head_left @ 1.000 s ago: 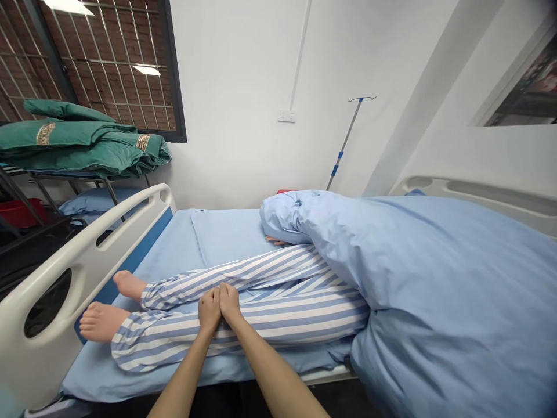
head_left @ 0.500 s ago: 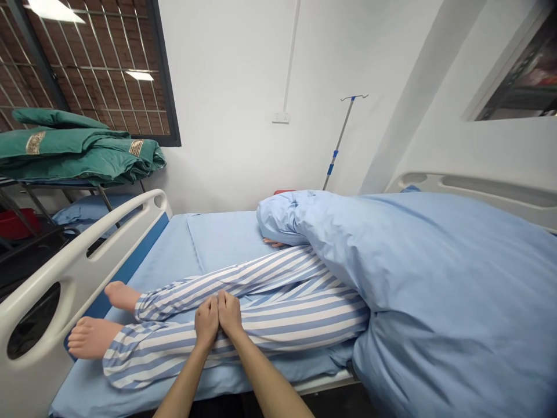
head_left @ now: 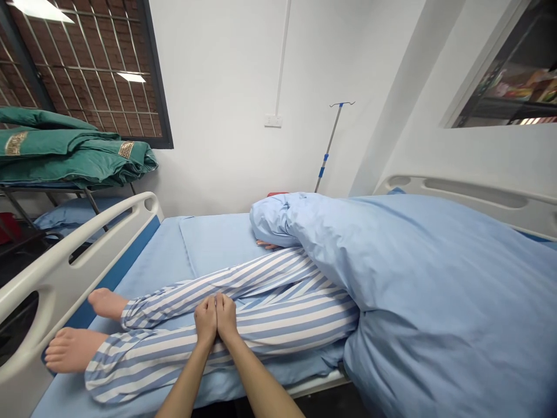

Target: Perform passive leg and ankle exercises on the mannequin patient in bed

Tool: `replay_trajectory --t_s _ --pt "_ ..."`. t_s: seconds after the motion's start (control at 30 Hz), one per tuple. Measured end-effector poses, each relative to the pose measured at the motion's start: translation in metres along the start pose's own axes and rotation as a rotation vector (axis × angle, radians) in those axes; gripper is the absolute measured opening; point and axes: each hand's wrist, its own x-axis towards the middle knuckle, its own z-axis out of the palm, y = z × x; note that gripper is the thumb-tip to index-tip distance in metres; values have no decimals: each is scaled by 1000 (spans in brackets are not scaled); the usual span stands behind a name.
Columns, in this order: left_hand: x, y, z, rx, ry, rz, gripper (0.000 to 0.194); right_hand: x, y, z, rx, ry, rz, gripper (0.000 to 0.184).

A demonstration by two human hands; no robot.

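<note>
My left hand (head_left: 206, 320) and right hand (head_left: 227, 318) side by side at striped trousers (head_left: 296, 325); each grip curled closed, nothing visibly held (palms hidden). Trousers on both legs, atop bed (head_left: 221, 238). Quilt (head_left: 418, 278) over hips; legs, bare feet (head_left: 73, 350) uncovered.

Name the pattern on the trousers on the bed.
Blue and white stripes on the trousers, clearest in the head view.

The quilt (head_left: 413, 267) hid the top of the trousers (head_left: 287, 322). Fingertips of the left hand (head_left: 205, 319) and right hand (head_left: 226, 316) were unseen. The left edge cut the bedding (head_left: 82, 157) and footboard (head_left: 56, 293); shelf goods (head_left: 517, 87) looked blurred.
</note>
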Motion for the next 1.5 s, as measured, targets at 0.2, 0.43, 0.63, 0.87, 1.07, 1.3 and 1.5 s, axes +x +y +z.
replay_trajectory --t_s 0.2,0.43,0.63,0.87,1.07,1.3,1.5 --pt "0 -2 -2 120 -18 61 33 2 2 1 36 -5 0 44" --pt "-3 -2 1 271 -119 135 33 15 9 -25 -180 -140 -112 44" --pt "-4 -1 3 353 -137 125 34 1 9 -32 -232 -84 -102 45" --pt "-2 -4 5 233 -140 117 34 -4 6 -30 -211 -59 -60 46" --pt "1 7 24 -56 -138 -23 31 0 7 -31 -59 1 -32 49" --pt "-2 6 26 10 -113 31 33 4 13 -30 35 -11 -25 47" --pt "-10 5 27 281 -143 128 35 12 13 -40 60 -48 28 46"
